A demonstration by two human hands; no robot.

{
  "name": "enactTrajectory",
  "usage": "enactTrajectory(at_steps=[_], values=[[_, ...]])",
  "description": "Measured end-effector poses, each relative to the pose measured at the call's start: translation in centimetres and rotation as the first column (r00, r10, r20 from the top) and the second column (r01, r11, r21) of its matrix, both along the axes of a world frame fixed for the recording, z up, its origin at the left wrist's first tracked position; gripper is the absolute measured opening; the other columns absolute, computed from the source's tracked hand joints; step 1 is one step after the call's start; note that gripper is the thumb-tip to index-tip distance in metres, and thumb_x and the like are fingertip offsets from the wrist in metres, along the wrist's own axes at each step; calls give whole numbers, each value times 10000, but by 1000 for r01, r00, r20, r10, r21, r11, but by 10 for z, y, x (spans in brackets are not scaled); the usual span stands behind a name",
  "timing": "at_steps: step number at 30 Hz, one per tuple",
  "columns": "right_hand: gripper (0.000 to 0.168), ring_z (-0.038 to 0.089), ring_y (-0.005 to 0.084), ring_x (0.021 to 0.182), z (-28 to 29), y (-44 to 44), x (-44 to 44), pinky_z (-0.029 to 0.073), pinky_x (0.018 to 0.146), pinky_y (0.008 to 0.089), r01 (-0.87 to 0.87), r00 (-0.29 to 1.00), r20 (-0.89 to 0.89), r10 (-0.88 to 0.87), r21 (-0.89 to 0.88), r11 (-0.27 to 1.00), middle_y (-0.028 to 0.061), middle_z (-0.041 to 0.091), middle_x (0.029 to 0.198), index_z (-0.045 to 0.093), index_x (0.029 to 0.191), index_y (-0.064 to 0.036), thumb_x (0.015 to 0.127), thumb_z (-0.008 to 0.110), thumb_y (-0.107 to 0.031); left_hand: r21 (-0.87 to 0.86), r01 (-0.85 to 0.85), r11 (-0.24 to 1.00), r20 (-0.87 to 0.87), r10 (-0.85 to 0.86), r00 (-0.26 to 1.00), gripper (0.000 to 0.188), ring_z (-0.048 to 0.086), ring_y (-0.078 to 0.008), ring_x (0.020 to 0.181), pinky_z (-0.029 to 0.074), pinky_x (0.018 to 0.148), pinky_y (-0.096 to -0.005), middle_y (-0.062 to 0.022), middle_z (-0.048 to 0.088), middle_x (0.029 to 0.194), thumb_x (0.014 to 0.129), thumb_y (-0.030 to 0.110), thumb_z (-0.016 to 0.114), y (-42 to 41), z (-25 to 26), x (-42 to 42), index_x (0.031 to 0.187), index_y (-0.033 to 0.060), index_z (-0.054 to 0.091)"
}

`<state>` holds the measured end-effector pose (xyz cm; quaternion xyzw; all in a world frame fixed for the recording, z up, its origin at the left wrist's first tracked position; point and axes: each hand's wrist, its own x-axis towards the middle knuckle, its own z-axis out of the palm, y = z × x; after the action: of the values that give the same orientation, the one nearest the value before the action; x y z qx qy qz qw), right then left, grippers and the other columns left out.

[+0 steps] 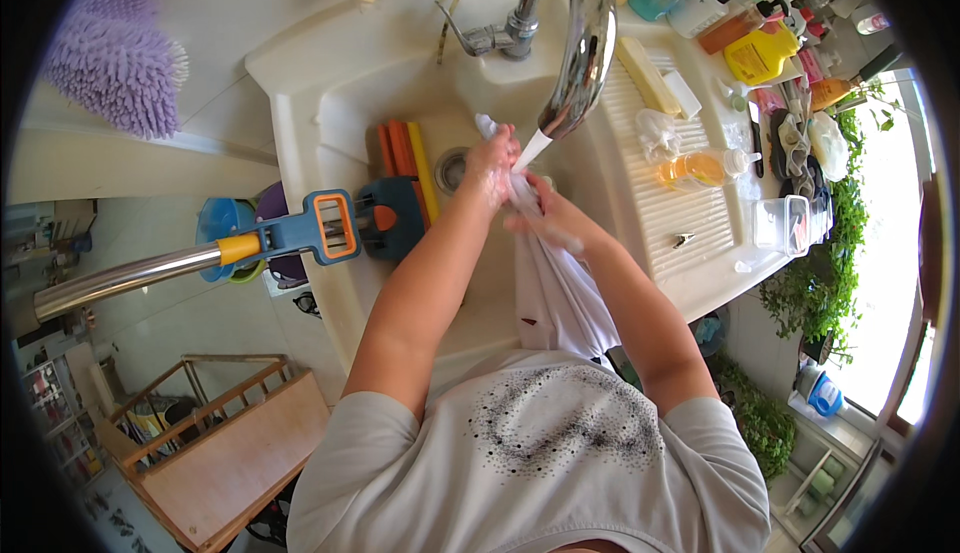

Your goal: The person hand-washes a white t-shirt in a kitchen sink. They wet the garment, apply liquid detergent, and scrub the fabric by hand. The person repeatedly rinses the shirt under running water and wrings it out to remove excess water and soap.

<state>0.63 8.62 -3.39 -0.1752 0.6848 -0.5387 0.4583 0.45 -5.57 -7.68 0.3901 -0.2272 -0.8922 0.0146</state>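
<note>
My left hand [493, 166] grips the bunched, wet end of a pale cloth [566, 298], and a tip of the fabric sticks out above the fist. Close by on the right, my right hand [559, 215] is around the same cloth and slightly blurred. Suds or wet shine show on both hands. Water [532, 151] runs from the chrome faucet [581, 50] onto the cloth between them. The rest of the fabric hangs down over the front of the sink [480, 313], towards my shirt.
A mop head with orange and yellow strips [401, 200] lies in the basin left of the drain [451, 170]; its metal handle [135, 275] crosses the left rim. On the ribbed washboard [686, 230] are a soap bar [646, 76] and an orange liquid bottle [701, 169]. Several bottles crowd the back right.
</note>
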Motion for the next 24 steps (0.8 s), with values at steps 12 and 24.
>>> enactTrajectory(at_steps=[12, 24], values=[[211, 527, 143, 578, 5, -29, -3, 402, 511, 284, 123, 964, 218, -154, 151, 981, 55, 557, 661, 539, 785, -42, 788, 635, -229, -19, -162, 987, -28, 162, 986, 215, 555, -197, 602, 458, 500, -278, -58, 542, 711, 894, 296, 473, -24, -16, -9, 955, 91, 456], [160, 485, 167, 490, -9, -78, -59, 387, 449, 286, 16, 977, 209, -33, 79, 997, 67, 512, 600, 530, 725, -44, 823, 540, -171, -347, 321, 881, -216, -408, 887, 398, 519, -164, 993, 410, 867, -310, -61, 547, 1079, 788, 18, 574, 55, 21, 116, 1162, 39, 439]])
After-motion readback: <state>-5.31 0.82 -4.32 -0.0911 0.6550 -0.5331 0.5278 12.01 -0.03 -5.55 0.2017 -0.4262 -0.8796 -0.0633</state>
